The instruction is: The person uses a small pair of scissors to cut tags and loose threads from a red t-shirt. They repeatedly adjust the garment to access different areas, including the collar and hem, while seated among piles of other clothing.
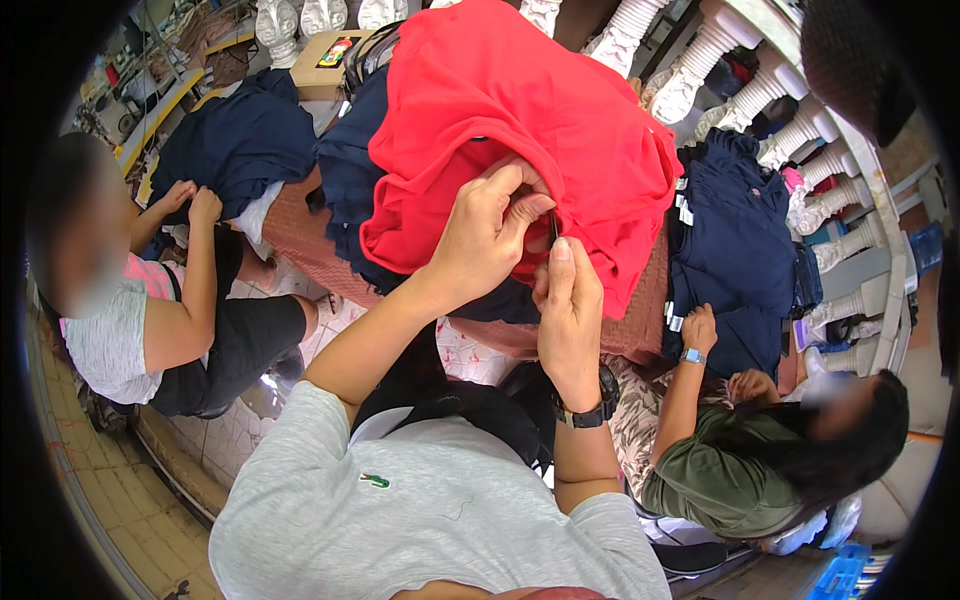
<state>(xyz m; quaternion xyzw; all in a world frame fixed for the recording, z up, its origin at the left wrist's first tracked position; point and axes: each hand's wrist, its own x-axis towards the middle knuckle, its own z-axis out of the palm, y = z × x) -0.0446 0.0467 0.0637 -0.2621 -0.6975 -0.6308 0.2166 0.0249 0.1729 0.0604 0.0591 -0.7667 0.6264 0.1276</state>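
A bright red garment [530, 110] is heaped in front of me on the pile, its folds spreading to both sides. My left hand [490, 225] pinches a fold of the red cloth near an opening in it. Just below and to the right, my right hand [570, 300] is closed, with thumb and forefinger gripping a small dark thin tool [554, 230]. Its tip points up at the cloth beside my left thumb. Too little of the tool shows to tell its exact kind.
Dark navy garments [350, 170] lie under and left of the red one, on a brown cloth-covered table [290, 225]. More navy garments [730, 240] are stacked at right. A person in grey [130, 330] sits left, one in green [740, 465] right. White balusters [690, 85] line the back.
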